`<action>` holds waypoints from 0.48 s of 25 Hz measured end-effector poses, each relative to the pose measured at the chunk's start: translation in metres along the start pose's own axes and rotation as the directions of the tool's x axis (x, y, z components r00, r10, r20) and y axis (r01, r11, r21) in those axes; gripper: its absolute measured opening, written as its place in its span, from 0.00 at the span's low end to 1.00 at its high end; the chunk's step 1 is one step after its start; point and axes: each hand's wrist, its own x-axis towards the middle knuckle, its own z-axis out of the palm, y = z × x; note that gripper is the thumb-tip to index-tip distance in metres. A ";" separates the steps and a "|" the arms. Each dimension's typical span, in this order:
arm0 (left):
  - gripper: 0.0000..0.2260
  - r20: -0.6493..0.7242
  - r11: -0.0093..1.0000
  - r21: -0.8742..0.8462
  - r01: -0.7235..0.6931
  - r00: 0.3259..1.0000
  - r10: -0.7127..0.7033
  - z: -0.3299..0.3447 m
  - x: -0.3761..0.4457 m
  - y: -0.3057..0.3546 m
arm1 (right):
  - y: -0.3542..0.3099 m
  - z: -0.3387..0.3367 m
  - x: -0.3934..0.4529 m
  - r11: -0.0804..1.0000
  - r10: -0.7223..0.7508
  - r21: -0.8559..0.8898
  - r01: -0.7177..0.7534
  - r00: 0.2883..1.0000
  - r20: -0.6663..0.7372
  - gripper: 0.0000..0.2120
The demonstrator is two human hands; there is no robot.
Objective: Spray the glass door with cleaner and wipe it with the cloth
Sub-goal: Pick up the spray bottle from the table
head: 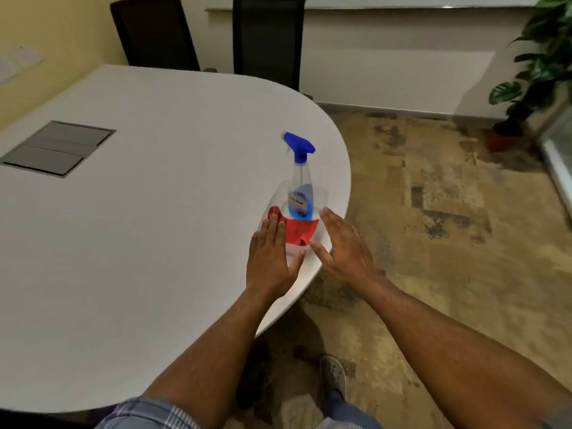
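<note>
one spray bottle (299,178) with a blue trigger stands upright near the rounded edge of the white table (148,230), one red cloth (297,232) at its base. two hands flank them, left hand (268,255) and right hand (343,246), both flat with fingers extended, gripping nothing.

Spray bottle (299,184): clear plastic, blue trigger head, blue label, a little blue liquid at the bottom; upright near the desk's (154,227) rounded edge. Cloth (297,232): red, crumpled, lying at the bottle's base on its near side. Glass door (560,159): a sliver at far right, blurred.
</note>
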 end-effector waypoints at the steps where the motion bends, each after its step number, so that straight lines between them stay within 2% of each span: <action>1: 0.43 0.023 0.998 -0.011 0.055 0.998 -0.055 0.003 0.013 -0.001 | 0.004 0.002 0.020 0.999 -0.001 0.051 0.002 1.000 -0.004 0.36; 4: 0.48 0.121 0.984 0.027 0.174 0.977 -0.176 0.022 0.046 -0.006 | 0.012 0.001 0.066 0.981 0.033 0.190 -0.038 0.999 0.031 0.38; 7: 0.54 0.168 0.968 0.092 0.233 0.955 -0.246 0.040 0.079 -0.011 | 0.028 0.009 0.120 0.942 0.090 0.322 -0.093 0.996 0.023 0.39; 10: 0.57 0.226 0.950 0.081 0.301 0.923 -0.312 0.059 0.099 -0.015 | 0.040 0.017 0.164 0.901 0.144 0.398 -0.174 0.984 0.106 0.42; 12: 0.58 0.243 0.936 0.059 0.347 0.904 -0.351 0.068 0.105 -0.017 | 0.044 0.022 0.188 0.853 0.136 0.483 -0.199 0.977 0.163 0.38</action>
